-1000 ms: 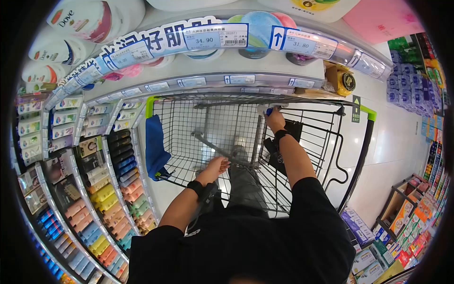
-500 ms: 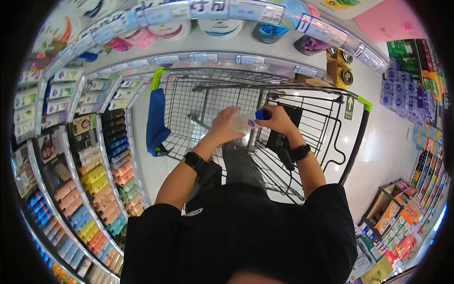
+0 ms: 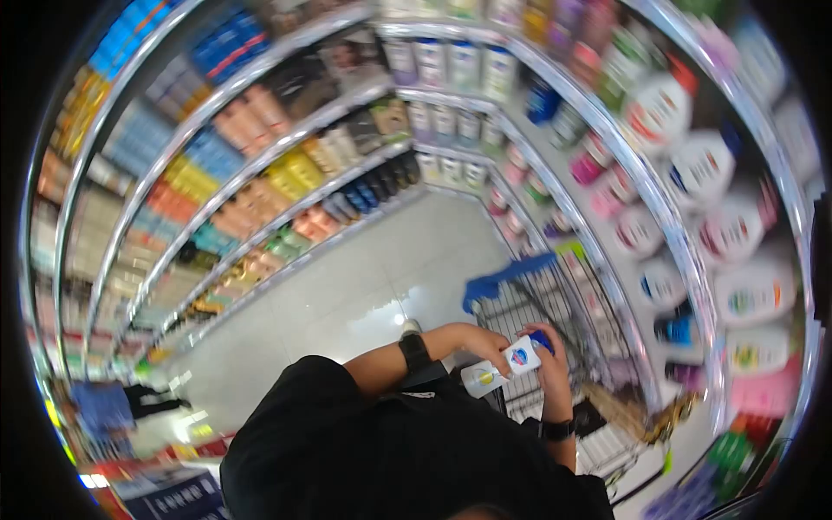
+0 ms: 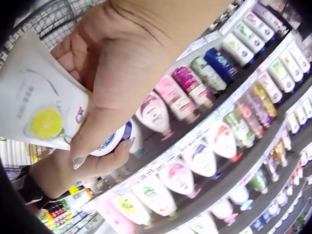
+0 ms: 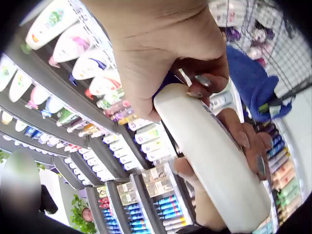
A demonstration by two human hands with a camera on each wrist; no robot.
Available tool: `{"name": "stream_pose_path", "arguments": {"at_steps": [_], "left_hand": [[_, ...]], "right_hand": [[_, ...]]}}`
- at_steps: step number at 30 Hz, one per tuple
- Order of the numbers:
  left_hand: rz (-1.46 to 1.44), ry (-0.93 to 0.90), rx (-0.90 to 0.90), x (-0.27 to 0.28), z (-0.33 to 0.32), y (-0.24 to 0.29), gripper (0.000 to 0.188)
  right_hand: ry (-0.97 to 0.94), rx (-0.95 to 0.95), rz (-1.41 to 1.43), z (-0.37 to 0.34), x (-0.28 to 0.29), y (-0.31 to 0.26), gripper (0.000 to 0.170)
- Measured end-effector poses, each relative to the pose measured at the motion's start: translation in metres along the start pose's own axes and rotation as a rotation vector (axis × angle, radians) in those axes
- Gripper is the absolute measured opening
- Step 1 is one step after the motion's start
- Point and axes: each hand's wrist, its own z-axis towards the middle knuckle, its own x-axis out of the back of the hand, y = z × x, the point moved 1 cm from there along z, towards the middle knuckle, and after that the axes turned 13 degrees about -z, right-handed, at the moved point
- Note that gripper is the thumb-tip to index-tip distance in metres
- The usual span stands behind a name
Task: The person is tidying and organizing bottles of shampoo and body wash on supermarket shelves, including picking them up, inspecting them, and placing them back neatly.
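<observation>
A white body wash bottle [image 3: 522, 357] with a blue cap [image 3: 542, 340] and a lemon picture is held tilted between both hands, over the shopping cart's near side. My left hand [image 3: 482, 343] grips the bottle's body, its thumb across the front label in the left wrist view. At the cap end, my right hand [image 3: 555, 368] holds the top with curled fingers. The right wrist view shows the bottle's plain back [image 5: 214, 151], with left-hand fingers wrapped on both sides of it.
The wire shopping cart [image 3: 529, 400] stands at the right, with a blue cloth [image 3: 507, 279] on its far end. Shelves of bottles [image 3: 737, 225] curve along the right, and more shelves [image 3: 260, 208] line the left. A person in blue [image 3: 102, 407] is at the far left.
The right hand has lifted the bottle out of the cart, and the left hand has come over to grip its body. The head view has swung left toward the aisle.
</observation>
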Motion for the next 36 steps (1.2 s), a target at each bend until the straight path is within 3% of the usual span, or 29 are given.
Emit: {"name": "stream_pose_path", "arguments": {"at_steps": [4,7,8,13,15,17,22,24,27,29,33,36], "left_hand": [[-0.472,0.143,-0.106,0.026,-0.101,0.000,0.047],[-0.707,-0.022,-0.364,0.061,-0.160,-0.022,0.045],[-0.748,-0.002,-0.414,0.070,-0.176,-0.031,0.048],[-0.739,-0.024,-0.838,0.096,-0.253,-0.035,0.061],[-0.625,0.234,-0.854,0.100,-0.286,-0.024,0.063],[-0.570,0.308,-0.898,0.114,-0.303,-0.019,0.062],[-0.680,0.237,-0.953,0.124,-0.334,0.027,0.061],[-0.791,0.079,-0.985,0.143,-0.332,0.038,0.057],[-0.828,-0.131,-1.007,0.181,-0.326,0.060,0.058],[-0.807,-0.299,-1.009,0.215,-0.320,0.078,0.061],[-0.815,-0.135,-0.930,0.259,-0.317,0.123,0.062],[-0.746,-0.151,-0.913,0.286,-0.314,0.163,0.066]], "right_hand": [[-0.236,0.049,0.208,0.053,-0.092,-0.041,0.057],[-0.514,-0.045,0.339,0.092,-0.158,-0.076,0.073],[-0.589,-0.076,0.393,0.107,-0.178,-0.074,0.072],[-0.548,0.136,-0.012,0.170,-0.264,-0.099,0.049],[-0.352,0.124,-0.180,0.193,-0.288,-0.108,0.043],[-0.239,0.192,-0.222,0.209,-0.313,-0.139,0.031],[-0.254,0.231,-0.179,0.242,-0.337,-0.170,0.024],[-0.293,0.174,-0.196,0.261,-0.332,-0.176,0.024],[-0.363,0.179,0.017,0.301,-0.323,-0.174,0.025],[-0.405,0.275,0.022,0.329,-0.317,-0.170,0.029],[-0.580,0.248,0.048,0.373,-0.306,-0.182,0.037],[-0.626,0.166,0.083,0.407,-0.293,-0.198,0.045]]}}
